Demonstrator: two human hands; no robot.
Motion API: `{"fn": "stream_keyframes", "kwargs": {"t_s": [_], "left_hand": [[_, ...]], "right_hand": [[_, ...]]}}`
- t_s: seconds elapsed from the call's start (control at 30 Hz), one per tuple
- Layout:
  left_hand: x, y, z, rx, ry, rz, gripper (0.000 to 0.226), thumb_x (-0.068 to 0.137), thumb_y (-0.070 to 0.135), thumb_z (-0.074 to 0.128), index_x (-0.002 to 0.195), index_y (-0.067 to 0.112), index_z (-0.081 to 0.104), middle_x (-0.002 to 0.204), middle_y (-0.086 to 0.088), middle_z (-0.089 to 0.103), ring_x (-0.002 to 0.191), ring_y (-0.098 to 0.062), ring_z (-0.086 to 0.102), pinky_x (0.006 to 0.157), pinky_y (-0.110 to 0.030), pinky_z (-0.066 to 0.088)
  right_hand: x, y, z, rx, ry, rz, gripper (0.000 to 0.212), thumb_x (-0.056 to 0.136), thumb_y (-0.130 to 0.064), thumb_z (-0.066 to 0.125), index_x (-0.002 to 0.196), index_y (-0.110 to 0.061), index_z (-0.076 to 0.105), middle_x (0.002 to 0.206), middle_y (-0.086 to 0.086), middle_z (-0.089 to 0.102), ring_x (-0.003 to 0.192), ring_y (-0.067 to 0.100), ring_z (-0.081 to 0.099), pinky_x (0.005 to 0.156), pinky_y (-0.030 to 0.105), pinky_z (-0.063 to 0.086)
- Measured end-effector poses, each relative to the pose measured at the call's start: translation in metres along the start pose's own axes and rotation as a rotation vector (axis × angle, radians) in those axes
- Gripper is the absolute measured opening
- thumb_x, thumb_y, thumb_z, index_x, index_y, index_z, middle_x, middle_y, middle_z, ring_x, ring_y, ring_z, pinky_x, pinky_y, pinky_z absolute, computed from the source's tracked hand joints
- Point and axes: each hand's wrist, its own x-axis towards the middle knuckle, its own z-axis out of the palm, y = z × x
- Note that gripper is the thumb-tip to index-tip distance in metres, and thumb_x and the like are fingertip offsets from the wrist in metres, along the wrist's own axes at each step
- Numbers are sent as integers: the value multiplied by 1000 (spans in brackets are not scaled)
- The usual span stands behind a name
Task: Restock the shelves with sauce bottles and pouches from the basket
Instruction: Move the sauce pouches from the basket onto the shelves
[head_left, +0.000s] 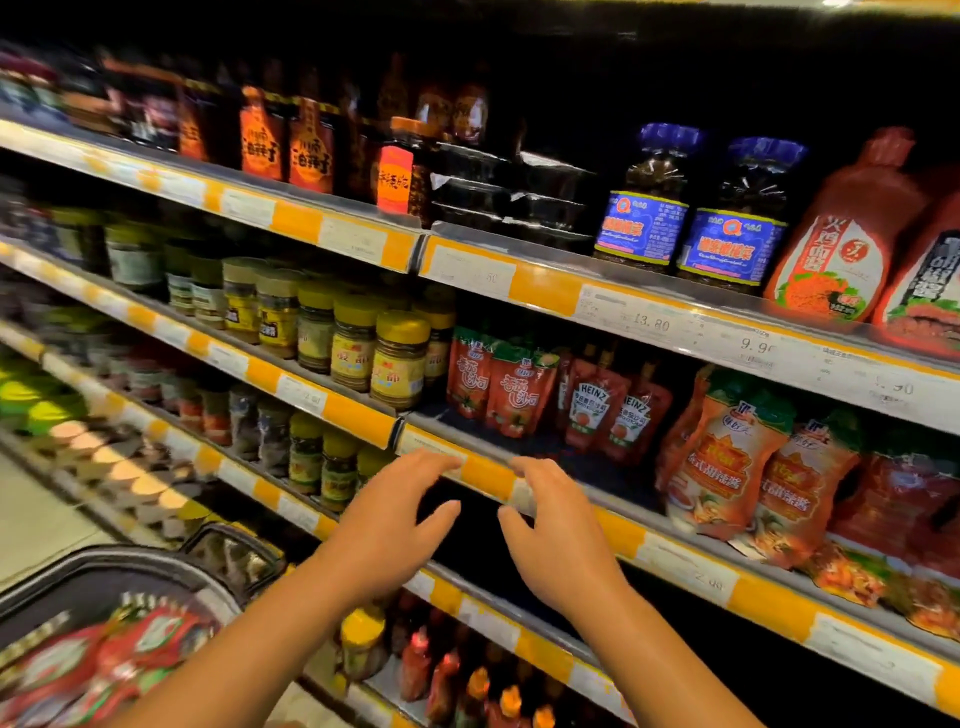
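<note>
While both hands hang empty in front of the middle shelf (618, 530), nothing is being carried: left hand (387, 525) and right hand (558, 540) each have a released grip, fingers spread and loosely bent, thumbs facing each other across a small gap. They sit just before the yellow price strip (483, 475), near the bare dark patch of shelf beside the ketchup pouches (605, 410), likely the slot to fill. Stock stays in the basket (104, 582) at lower left, where red pouches (88, 670) lie piled, blurred, well apart from either hand. Pouches on the shelf stand upright, labels out, so new ones should go the same way. Orange sauce pouches (727, 462) lean forward to the right, some slumped at the edge. Jars (397, 361) fill the left bay. Judged step: between placements, next reach probably back to the basket.
</note>
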Motion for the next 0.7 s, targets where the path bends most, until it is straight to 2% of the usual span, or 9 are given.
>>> {"fn": "stream_keyframes", "kwargs": {"t_s": [0.1, 0.2, 0.3, 0.37, 0.43, 0.47, 0.53, 0.63, 0.7], "left_hand": [[-55, -45, -27, -42, 33, -175, 49, 100, 54, 58, 147, 51, 44, 144, 36, 40, 132, 7, 41, 106, -25, 43], [-114, -92, -54, -89, 93, -359, 45, 97, 51, 65, 140, 51, 50, 140, 20, 54, 126, -3, 52, 103, -37, 50], [-174, -134, -77, -106, 151, -501, 40, 93, 48, 72, 127, 57, 53, 127, 40, 52, 117, 11, 52, 92, -14, 44], [-211, -158, -92, -115, 190, -586, 42, 91, 41, 76, 124, 57, 55, 126, 43, 53, 121, 14, 50, 92, -7, 41], [-243, -177, -105, -143, 220, -679, 46, 89, 40, 76, 130, 50, 57, 134, 32, 56, 125, 5, 54, 104, -23, 46], [-258, -185, -111, -164, 245, -724, 47, 87, 44, 75, 130, 49, 58, 135, 27, 58, 122, 1, 57, 104, -31, 49], [-285, -200, -118, -183, 312, -793, 49, 80, 51, 72, 128, 46, 61, 132, 22, 62, 114, -2, 61, 100, -35, 52], [-317, -223, -120, -137, 349, -886, 49, 88, 40, 74, 134, 28, 63, 135, 8, 64, 126, -14, 59, 109, -43, 47], [-333, -240, -117, -159, 383, -953, 50, 88, 32, 74, 134, 16, 63, 133, 0, 65, 126, -19, 60, 109, -44, 48]], "right_hand": [[-7, -31, 29, 46, -70, -68, 53, 102, -43, 55, 152, -38, 38, 156, -19, 37, 144, 6, 37, 114, 28, 34], [-13, -65, 66, 77, -186, -151, 54, 101, -40, 58, 152, -36, 39, 154, -18, 41, 143, 7, 39, 113, 27, 35], [-19, -100, 110, 77, -317, -235, 57, 100, -43, 60, 153, -35, 39, 152, -15, 44, 140, 11, 43, 112, 32, 42], [-22, -123, 142, 74, -401, -274, 60, 100, -43, 59, 154, -33, 36, 156, -12, 41, 142, 14, 41, 114, 37, 42], [-24, -144, 173, 62, -475, -308, 59, 101, -43, 59, 154, -32, 36, 157, -10, 40, 143, 17, 40, 114, 38, 41], [-25, -155, 188, 60, -510, -322, 58, 100, -44, 59, 153, -33, 36, 156, -9, 39, 142, 18, 40, 113, 39, 41], [-28, -176, 218, 77, -571, -343, 53, 100, -43, 60, 148, -36, 39, 153, -8, 42, 138, 19, 43, 110, 39, 44], [-30, -202, 260, 82, -630, -379, 56, 99, -39, 63, 150, -32, 41, 152, -6, 47, 137, 18, 45, 109, 36, 43], [-30, -215, 288, 88, -674, -367, 55, 98, -36, 65, 148, -28, 46, 150, -4, 51, 137, 21, 49, 107, 36, 44]]}}
